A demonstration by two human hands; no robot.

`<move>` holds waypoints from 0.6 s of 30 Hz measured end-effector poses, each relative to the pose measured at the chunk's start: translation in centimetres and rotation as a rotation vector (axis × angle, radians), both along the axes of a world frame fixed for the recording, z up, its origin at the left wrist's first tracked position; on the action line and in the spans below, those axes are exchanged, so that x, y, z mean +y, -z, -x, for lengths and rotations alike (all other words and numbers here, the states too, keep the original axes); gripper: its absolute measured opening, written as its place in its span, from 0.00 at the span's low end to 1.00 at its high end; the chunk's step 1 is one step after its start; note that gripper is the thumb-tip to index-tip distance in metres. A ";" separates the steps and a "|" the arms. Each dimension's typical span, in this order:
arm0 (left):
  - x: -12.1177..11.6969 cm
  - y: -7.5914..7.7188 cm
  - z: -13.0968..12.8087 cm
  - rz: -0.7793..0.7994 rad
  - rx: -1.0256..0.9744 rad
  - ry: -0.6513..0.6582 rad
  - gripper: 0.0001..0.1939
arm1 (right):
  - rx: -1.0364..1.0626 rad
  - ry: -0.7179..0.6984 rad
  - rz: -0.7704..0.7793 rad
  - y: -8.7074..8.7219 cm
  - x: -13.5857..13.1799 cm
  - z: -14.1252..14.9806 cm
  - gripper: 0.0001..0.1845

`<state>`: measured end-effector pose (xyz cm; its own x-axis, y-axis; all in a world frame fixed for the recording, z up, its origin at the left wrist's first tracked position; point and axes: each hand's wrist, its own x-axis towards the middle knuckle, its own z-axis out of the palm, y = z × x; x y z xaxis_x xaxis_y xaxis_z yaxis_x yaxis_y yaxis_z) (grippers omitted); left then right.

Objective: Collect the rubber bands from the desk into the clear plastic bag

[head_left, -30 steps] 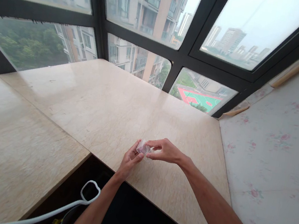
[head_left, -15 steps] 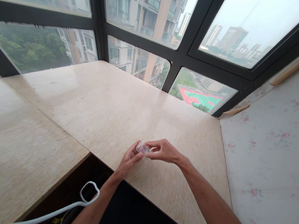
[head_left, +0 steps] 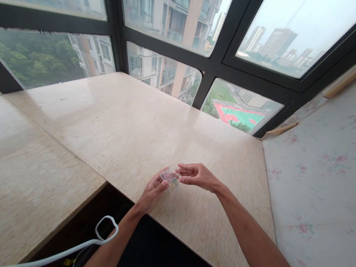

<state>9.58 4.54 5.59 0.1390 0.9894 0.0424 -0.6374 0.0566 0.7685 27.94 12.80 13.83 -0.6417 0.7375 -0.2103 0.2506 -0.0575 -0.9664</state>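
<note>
A small clear plastic box (head_left: 170, 177) is in my left hand (head_left: 154, 191), its thumb on the near side and its fingers behind. Small pinkish bits show through its wall, too small to name. A second clear flap-like part, perhaps the lid, hangs at its lower right. My right hand (head_left: 198, 175) is at the box's right edge, fingers stretched out and the thumb apart from them. Whether its fingertips touch the box I cannot tell. Both hands are over the front part of the beige marble-look sill (head_left: 125, 120).
Dark-framed windows (head_left: 202, 87) border the sill at the back. A flowered wall (head_left: 326, 185) rises on the right, with peeling trim (head_left: 281, 130) at its corner. A white looped cable or tube (head_left: 76, 248) crosses the dark gap below the sill's front edge.
My right hand's fingers have loosened from the box and straightened, moving slightly right. The box in my left hand shows more of its face and the clear flap below it.
</note>
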 end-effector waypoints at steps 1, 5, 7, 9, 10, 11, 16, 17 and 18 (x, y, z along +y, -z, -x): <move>0.0 -0.1 0.0 0.003 -0.032 0.012 0.28 | 0.038 0.014 0.073 0.0 0.0 -0.2 0.35; -0.1 -0.4 0.2 0.052 -0.176 0.027 0.25 | 0.159 0.130 0.148 0.0 -0.4 -1.3 0.37; -0.2 -0.7 0.8 0.096 -0.253 0.022 0.22 | 0.176 0.209 0.111 0.3 -1.1 -2.3 0.36; -0.1 -1.1 1.7 0.144 -0.324 0.000 0.21 | 0.165 0.297 0.064 0.9 -2.1 -3.8 0.34; 0.1 -1.3 2.3 0.166 -0.351 -0.023 0.20 | 0.156 0.346 0.039 1.3 -2.7 -4.6 0.33; 0.4 -1.6 3.0 0.186 -0.366 -0.059 0.20 | 0.144 0.389 0.021 1.8 -3.4 -5.6 0.32; 3.7 -2.7 7.4 0.304 -0.077 -0.377 0.19 | 0.085 0.654 -0.043 4.0 -7.2 -10.6 0.31; 4.6 -2.9 8.4 0.333 0.073 -0.432 0.19 | 0.075 0.704 -0.058 4.3 -8.0 -11.4 0.32; 5.6 -3.1 9.3 0.346 0.249 -0.467 0.20 | 0.074 0.753 -0.069 4.5 -8.8 -12.2 0.32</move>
